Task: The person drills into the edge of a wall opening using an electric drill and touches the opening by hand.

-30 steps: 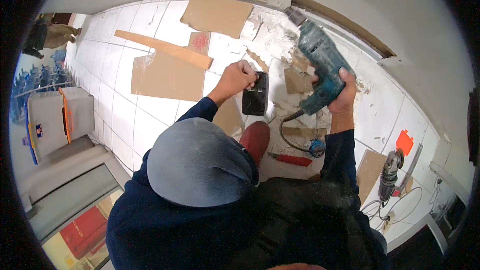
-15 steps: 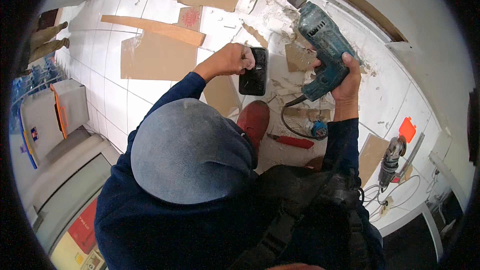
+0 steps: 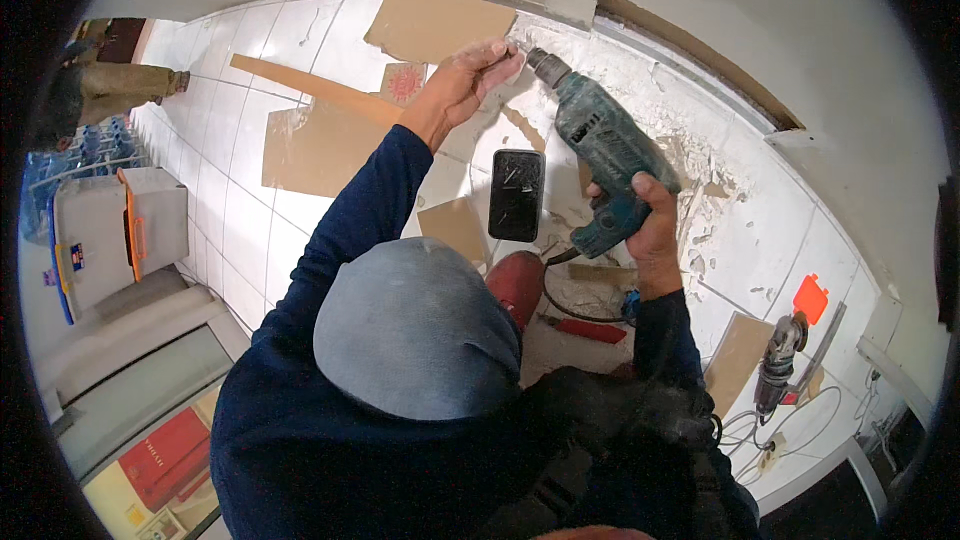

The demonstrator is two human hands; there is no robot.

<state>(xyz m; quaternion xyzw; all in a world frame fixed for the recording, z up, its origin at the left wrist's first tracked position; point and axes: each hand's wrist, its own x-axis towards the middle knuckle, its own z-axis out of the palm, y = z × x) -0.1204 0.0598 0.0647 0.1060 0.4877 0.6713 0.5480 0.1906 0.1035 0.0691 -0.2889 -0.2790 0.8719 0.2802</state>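
My right hand point(image 3: 655, 230) is wrapped round the handle of a teal power drill point(image 3: 612, 140), whose chuck points up and to the left. Close to the chuck's tip, my left hand point(image 3: 480, 80) pinches its fingertips together; whatever is between them is too small to make out. Below the left hand a black tray point(image 3: 517, 195) lies on the floor, with several thin, shiny screw-like pieces in it. From the drill's handle a dark cord curves down past a red-handled tool point(image 3: 588, 329) and my red shoe point(image 3: 517, 285).
Cardboard pieces point(image 3: 440, 25) and a wooden strip point(image 3: 310, 83) lie on the white tiles. Broken plaster point(image 3: 690, 130) lines the wall below a long recess point(image 3: 700, 60). An angle grinder point(image 3: 778, 365) sits at right; a lidded grey box point(image 3: 115, 230) and another person's legs point(image 3: 125, 85) are at left.
My left hand has gone from the black tray up to the drill's tip. The drill has moved left and slightly down in my right hand. The person at left has shifted further into view.
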